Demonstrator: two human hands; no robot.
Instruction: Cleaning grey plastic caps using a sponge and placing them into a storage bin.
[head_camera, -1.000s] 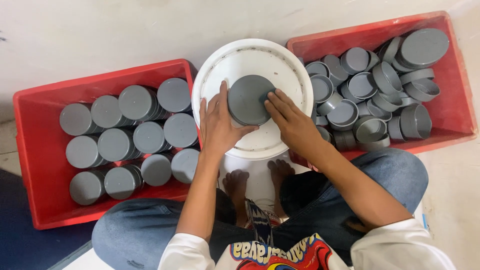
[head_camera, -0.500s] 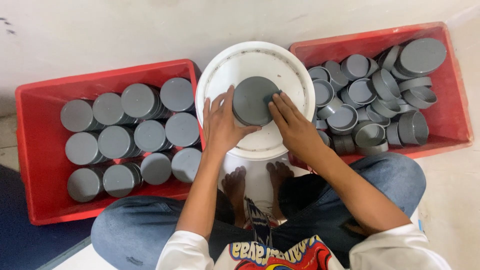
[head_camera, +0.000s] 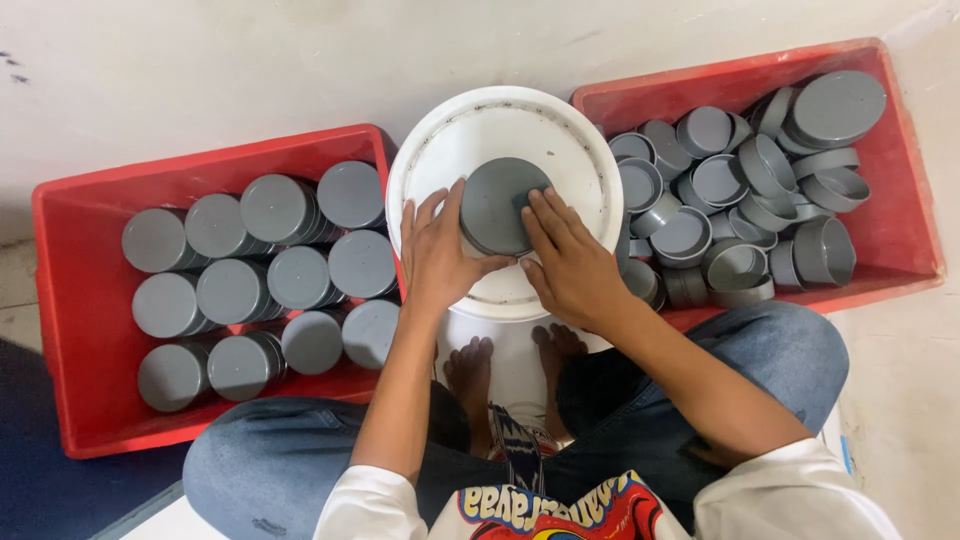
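Far left: red crate (head_camera: 60, 330) on the floor, holding grey round caps (head_camera: 275, 210) set flat side up in rough rows, packed close and touching one another. Some appear stacked; stack depth cannot be told from above.

Centre: white bucket (head_camera: 430, 160), upturned, its round base facing the camera. A single grey cap (head_camera: 492, 205) lies flat on this base, near the middle. Left hand (head_camera: 435, 255) rests on the bucket base with fingers spread, fingertips and thumb pressed against the left and lower edge of the cap. Right hand (head_camera: 570, 260) lies just beside it, fingers extended over the cap's right edge, fingertips on its top face. The two hands are close together, both clamped on the cap from opposite sides, thumbs nearly meeting below it. Person sits behind the bucket, knees in blue jeans either side, bare feet (head_camera: 470, 365) against the bucket's lower part.

Right: second red crate (head_camera: 900, 250), touching or just beside the bucket. It holds loose grey cups (head_camera: 690, 230) of the same kind, jumbled, many open side up, some tilted on edge, one larger flat disc face (head_camera: 838, 105) at the upper right corner.
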